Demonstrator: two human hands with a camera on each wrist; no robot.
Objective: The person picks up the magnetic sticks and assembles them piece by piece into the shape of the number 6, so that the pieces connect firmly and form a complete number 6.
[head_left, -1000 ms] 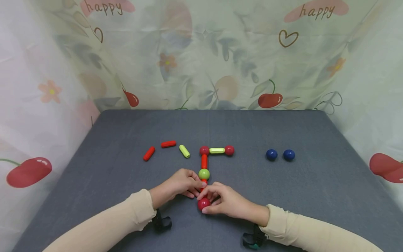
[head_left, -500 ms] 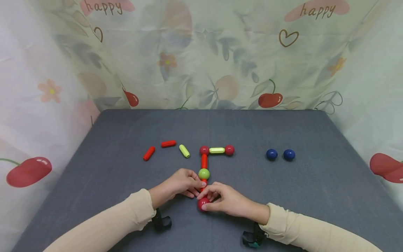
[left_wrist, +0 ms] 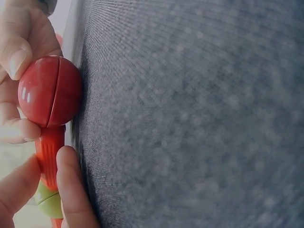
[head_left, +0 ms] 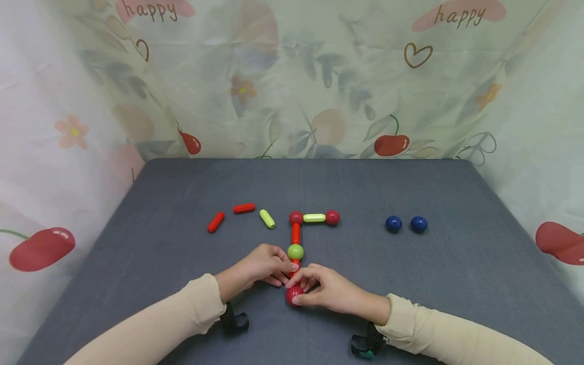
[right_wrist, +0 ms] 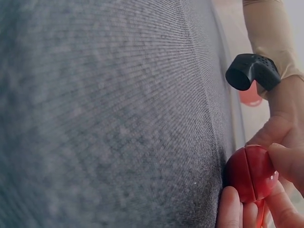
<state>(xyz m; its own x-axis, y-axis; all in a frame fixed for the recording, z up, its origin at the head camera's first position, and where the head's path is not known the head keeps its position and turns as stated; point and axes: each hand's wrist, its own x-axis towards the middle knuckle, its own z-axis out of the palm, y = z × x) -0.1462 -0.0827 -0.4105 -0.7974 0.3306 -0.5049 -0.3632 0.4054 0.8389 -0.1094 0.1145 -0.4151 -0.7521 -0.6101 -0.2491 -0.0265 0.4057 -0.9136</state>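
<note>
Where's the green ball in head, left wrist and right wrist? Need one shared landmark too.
Head: green ball lower middle, between two red rods, near the left hand.
Left wrist: lower left, partly hidden by fingers.
Right wrist: not visible.
Landmark: red ball in the right hand; head lower middle, left wrist upper left, right wrist lower right.

On a dark grey tabletop [head_left: 456,279], two loose red rods [head_left: 216,222] and one yellow-green rod [head_left: 267,219] at left, two blue balls [head_left: 394,224] at right, a bent chain of balls and rods [head_left: 296,233] between, nearest red ball [left_wrist: 40,92], partly hidden, apparently resting too
</note>
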